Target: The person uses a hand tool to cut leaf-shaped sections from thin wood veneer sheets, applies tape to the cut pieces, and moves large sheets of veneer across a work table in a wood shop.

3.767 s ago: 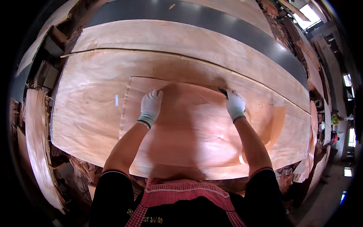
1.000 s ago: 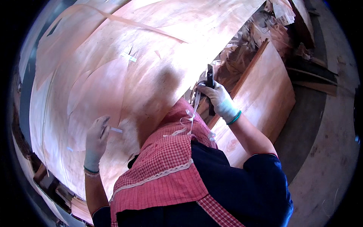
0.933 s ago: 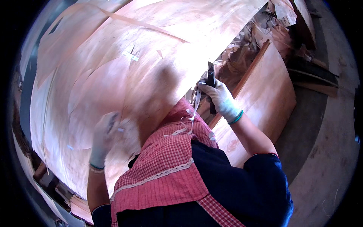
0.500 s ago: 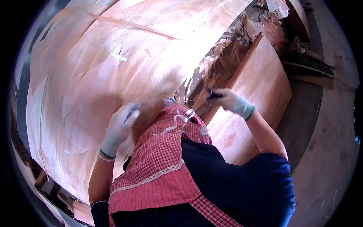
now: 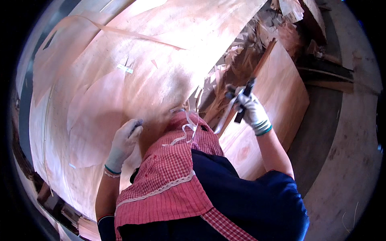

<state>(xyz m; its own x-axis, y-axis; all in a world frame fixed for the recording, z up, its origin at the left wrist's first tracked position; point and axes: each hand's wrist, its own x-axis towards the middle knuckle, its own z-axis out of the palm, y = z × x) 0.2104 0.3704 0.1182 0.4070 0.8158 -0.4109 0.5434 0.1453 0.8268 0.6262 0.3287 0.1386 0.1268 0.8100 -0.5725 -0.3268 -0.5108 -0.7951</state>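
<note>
A large pale wood veneer sheet (image 5: 161, 84) spreads in front of me, with a smaller rounded veneer piece (image 5: 96, 120) lying on it. My left hand (image 5: 125, 140), in a white glove with dark fingertips, hovers over the near part of the sheet. Its fingers are curled together; whatever they hold, if anything, is hidden. Out to the right, my gloved right hand (image 5: 252, 110) grips a black hand tool (image 5: 248, 86), slightly blurred. From beside it a whitish strip (image 5: 225, 116) hangs down toward my apron. Short pieces of light tape (image 5: 125, 68) stick to the veneer.
On the right leans a thick wooden board or stack (image 5: 281, 88) with a reddish-brown edge. Torn veneer scraps (image 5: 225, 66) heap between it and the sheet. A long thin veneer strip (image 5: 136, 35) lies across the far left. Grey floor (image 5: 341, 172) runs along the right.
My right hand has turned upward and shifted slightly right, bringing the black tool upright and the whitish strip into view. My left hand has dropped slightly, fingers still curled.
</note>
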